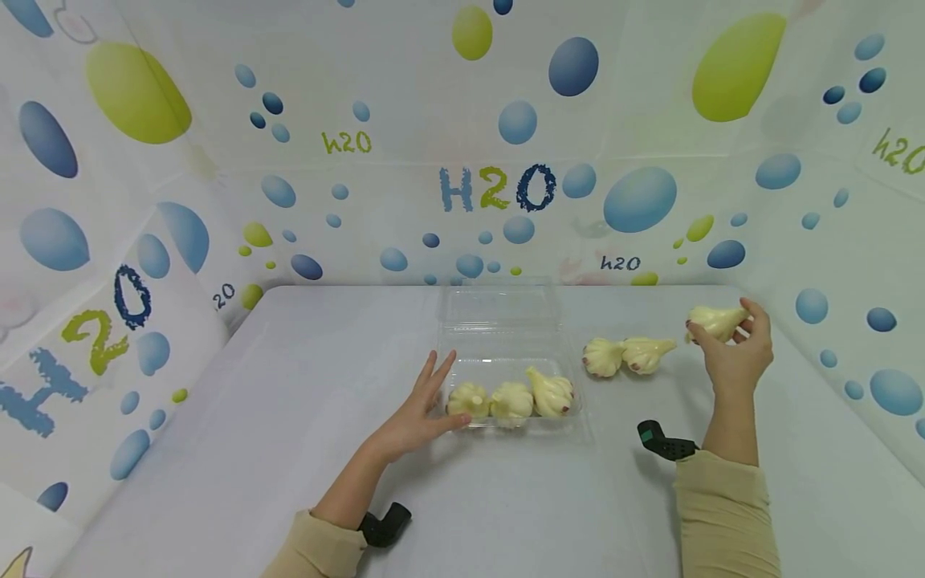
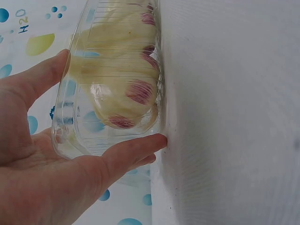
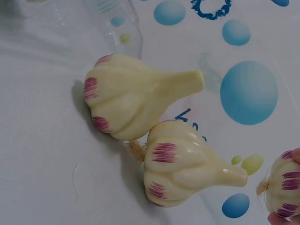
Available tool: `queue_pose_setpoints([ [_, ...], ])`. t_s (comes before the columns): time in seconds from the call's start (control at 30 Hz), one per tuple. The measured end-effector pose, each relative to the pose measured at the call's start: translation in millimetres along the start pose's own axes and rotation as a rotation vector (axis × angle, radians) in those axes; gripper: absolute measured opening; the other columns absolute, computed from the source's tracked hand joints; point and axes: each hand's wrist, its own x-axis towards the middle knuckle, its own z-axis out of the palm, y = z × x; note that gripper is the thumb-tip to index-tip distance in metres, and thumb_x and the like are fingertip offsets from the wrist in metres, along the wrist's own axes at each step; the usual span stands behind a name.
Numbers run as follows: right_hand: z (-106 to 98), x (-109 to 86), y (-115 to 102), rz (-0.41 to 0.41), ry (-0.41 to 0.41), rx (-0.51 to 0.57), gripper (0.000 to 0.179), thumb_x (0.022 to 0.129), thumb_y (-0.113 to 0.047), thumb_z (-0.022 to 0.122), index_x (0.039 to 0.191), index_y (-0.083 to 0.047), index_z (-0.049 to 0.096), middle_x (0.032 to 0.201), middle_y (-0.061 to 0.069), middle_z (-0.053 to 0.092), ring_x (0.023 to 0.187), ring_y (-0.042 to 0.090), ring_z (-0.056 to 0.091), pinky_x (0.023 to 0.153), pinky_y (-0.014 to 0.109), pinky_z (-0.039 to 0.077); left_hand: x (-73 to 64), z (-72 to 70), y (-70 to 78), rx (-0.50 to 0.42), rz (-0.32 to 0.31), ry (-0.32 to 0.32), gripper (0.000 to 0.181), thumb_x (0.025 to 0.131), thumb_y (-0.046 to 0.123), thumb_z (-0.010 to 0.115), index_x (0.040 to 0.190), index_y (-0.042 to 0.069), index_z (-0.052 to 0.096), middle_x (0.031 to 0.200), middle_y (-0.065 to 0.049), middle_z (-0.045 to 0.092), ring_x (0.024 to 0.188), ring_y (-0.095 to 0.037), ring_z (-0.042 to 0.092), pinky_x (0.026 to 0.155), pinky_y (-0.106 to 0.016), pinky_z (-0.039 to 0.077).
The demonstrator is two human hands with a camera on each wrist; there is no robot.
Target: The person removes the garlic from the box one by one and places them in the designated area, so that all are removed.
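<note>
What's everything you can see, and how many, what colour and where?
Backdrop: 1, white, blue and green, back and sides
Table: 1, white, lower view
Box: 1, clear, on table
Lid: 1, clear, open behind box
Garlic bulbs: 3, cream-purple, in box
Loose bulbs: 2, cream-purple, right of box
Held bulb: 1, cream-purple, in right hand
Left hand: 1, bare, touching box's left end
Right hand: 1, bare, gripping held bulb
Sleeves: 2, tan, bottom
Wrist devices: 2, black, near cuffs

Tan cloth sleeves [image 1: 726, 518] meet black, elbow-shaped wrist cameras [image 1: 386, 527].
</note>
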Motion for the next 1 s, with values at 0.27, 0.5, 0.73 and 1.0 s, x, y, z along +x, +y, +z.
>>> queue_pose_setpoints([
  [0.27, 2.2, 2.4, 10.0, 0.036, -0.018, -0.026, 0.073, 0.078, -0.018, 0.071, 0.14, -0.025, 0.033, 0.136, 0.01, 0.035, 0.121, 0.024, 0.039, 0.093, 0.032, 0.043, -1.2, 0.3, 1.8, 0.003, 0.008, 0.001, 0.088, 0.083, 0.025, 0.068, 0.147, 0.034, 0.008, 0.151, -0.008, -0.017, 0.133, -0.042, 0.017, 0.105, -0.053, 0.021],
  [0.5, 5.0, 4.3, 16.2, 0.052, -0.038, -0.07, 0.074, 0.08, -0.019, 0.07, 0.142, -0.021, 0.03, 0.136, 0.012, 0.035, 0.12, 0.026, 0.039, 0.093, 0.035, 0.043, -1.9, -0.1, 3.9, 0.0, 0.011, -0.002, 0.087, 0.084, 0.023, 0.068, 0.147, 0.032, 0.009, 0.151, -0.008, -0.017, 0.133, -0.042, 0.017, 0.105, -0.052, 0.02],
  [0.73, 6.3, 5.8, 24.2, 0.03, -0.054, -0.125, 0.074, 0.079, -0.018, 0.069, 0.141, -0.015, 0.029, 0.134, 0.014, 0.037, 0.115, 0.026, 0.043, 0.078, 0.018, 0.047, -0.4, -0.2, 1.7, 0.004, 0.006, 0.001, 0.088, 0.083, 0.025, 0.068, 0.147, 0.035, 0.008, 0.151, -0.007, -0.017, 0.133, -0.042, 0.017, 0.106, -0.051, 0.02],
  [1.0, 10.2, 8.5, 34.5, 0.035, -0.107, -0.156, 0.075, 0.079, -0.012, 0.069, 0.141, -0.011, 0.028, 0.137, 0.018, 0.034, 0.123, 0.03, 0.036, 0.087, 0.033, 0.047, 0.1, 0.1, 1.1, -0.001, 0.005, 0.0, 0.088, 0.083, 0.025, 0.068, 0.147, 0.034, 0.008, 0.151, -0.007, -0.017, 0.133, -0.042, 0.017, 0.106, -0.051, 0.02],
])
